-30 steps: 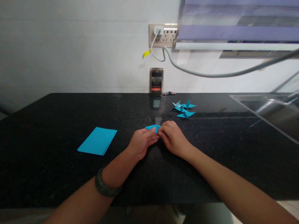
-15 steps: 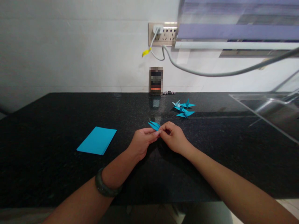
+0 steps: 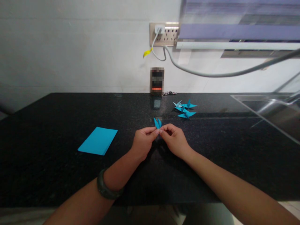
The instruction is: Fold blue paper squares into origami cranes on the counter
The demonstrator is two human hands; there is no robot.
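Between my two hands is a small folded piece of blue paper [image 3: 157, 123], its two pointed tips sticking up and away from me. My left hand [image 3: 144, 140], with a dark bangle on its wrist, pinches the paper from the left. From the right, my right hand [image 3: 175, 139] pinches it with thumb and forefinger. The fingertips of both hands nearly meet and hide the paper's lower part. Beyond my right hand sits a group of several folded paper cranes [image 3: 187, 115], mostly blue, one paler.
A stack of square blue paper [image 3: 97, 141] lies left on the black countertop [image 3: 58, 175]. Against the wall stands a pixelated phone-like object [image 3: 157, 81], a beaded string [image 3: 170, 93] beside it. A grey cable [image 3: 211, 75] hangs from the socket. The sink [image 3: 267, 112] is at right.
The folded paper has turned from pointing left to pointing more upright, and its two tips now stand apart. Both hands stay nearly in place, still pinching it.
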